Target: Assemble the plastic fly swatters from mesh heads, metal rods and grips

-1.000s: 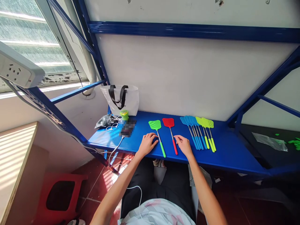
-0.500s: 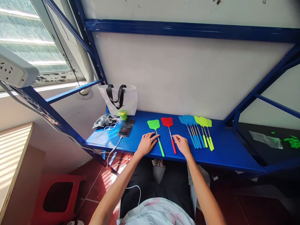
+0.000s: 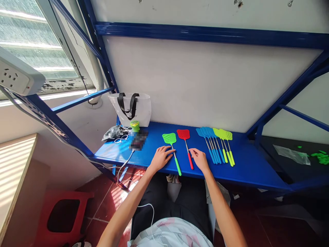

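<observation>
A green fly swatter (image 3: pixel 169 138) lies on the blue tabletop (image 3: pixel 154 151), its handle end reaching the front edge. The fingers of my left hand (image 3: pixel 161 157) are closed on its metal shaft from the left. To its right is a red fly swatter (image 3: pixel 183 134). My right hand (image 3: pixel 199 159) rests just beside the red one's shaft, fingers loosely bent and slightly apart, nothing visible in them; I cannot tell whether the fingertips touch it. Farther right lie several blue fly swatters (image 3: pixel 212 145) and several yellow-green ones (image 3: pixel 226 145), side by side, heads overlapping.
At the table's left stand a white bag (image 3: pixel 141 109) and a green tub (image 3: pixel 134 126). Near them lie scissors (image 3: pixel 120 139), a crumpled dark plastic packet (image 3: pixel 114 132) and a blurred dark object (image 3: pixel 138 140) with a white cable (image 3: pixel 125 163). Blue frame bars (image 3: pixel 205 34) cross overhead.
The green swatter has slid slightly toward me and to the right, with my left fingertips on its shaft. My right hand and the red swatter stay almost where they were.
</observation>
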A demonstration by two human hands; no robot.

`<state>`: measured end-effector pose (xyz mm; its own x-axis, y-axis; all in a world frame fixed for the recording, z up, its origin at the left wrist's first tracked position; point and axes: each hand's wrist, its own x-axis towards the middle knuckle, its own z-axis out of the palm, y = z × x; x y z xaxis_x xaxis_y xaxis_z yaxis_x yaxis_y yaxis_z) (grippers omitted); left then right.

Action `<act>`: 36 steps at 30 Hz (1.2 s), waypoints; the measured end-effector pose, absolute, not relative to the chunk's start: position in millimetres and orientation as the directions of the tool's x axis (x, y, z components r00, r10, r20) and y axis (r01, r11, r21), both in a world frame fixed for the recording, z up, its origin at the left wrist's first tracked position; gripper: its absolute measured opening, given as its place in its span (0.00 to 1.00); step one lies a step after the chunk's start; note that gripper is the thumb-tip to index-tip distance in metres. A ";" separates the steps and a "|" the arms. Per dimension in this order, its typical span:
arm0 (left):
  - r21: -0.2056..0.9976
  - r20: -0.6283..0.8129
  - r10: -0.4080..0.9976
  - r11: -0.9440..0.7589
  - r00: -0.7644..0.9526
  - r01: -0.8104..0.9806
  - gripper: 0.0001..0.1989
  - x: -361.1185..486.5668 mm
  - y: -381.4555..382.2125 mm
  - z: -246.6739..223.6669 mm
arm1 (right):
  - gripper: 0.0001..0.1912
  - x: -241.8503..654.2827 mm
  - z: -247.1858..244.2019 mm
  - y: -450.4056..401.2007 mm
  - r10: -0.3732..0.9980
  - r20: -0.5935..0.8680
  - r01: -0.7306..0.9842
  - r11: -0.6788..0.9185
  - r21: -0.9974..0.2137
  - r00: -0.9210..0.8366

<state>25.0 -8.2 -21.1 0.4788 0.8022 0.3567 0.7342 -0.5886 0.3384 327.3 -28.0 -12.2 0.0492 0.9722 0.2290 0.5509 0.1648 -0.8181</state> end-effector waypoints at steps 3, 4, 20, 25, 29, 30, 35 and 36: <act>0.344 0.367 0.803 -0.586 0.470 0.734 0.24 25.8 -8.9 -21.9 | 0.30 326.5 -11.5 -29.3 0.972 0.230 0.562 0.167 -0.810 0.042; 0.347 0.367 0.803 -0.586 0.470 0.732 0.24 26.0 -9.1 -22.1 | 0.30 326.4 -11.3 -29.5 0.972 0.230 0.566 0.168 -0.807 0.040; 0.439 0.374 0.817 -0.573 0.438 0.692 0.14 24.5 -9.9 -17.0 | 0.35 325.4 -7.0 -30.3 0.961 0.271 0.606 0.187 -0.773 0.048; 0.462 0.387 0.825 -0.560 0.412 0.688 0.13 24.3 -8.9 -19.9 | 0.33 321.0 -0.8 -32.9 0.941 0.332 0.666 0.208 -0.717 0.064; 0.466 0.382 0.826 -0.559 0.415 0.686 0.11 24.4 -8.0 -22.5 | 0.25 291.7 10.2 -48.8 0.874 0.486 0.829 0.256 -0.498 0.022; 0.465 0.379 0.825 -0.562 0.420 0.684 0.11 24.4 -7.9 -22.9 | 0.24 281.0 12.1 -54.5 0.865 0.501 0.863 0.265 -0.431 -0.015; 0.447 0.386 0.819 -0.569 0.425 0.690 0.15 24.2 -6.6 -24.4 | 0.14 237.3 8.5 -77.2 0.855 0.483 0.941 0.300 -0.159 -0.190; 0.441 0.388 0.816 -0.572 0.428 0.691 0.16 24.3 -6.1 -24.9 | 0.12 233.7 6.1 -78.7 0.856 0.472 0.944 0.303 -0.130 -0.210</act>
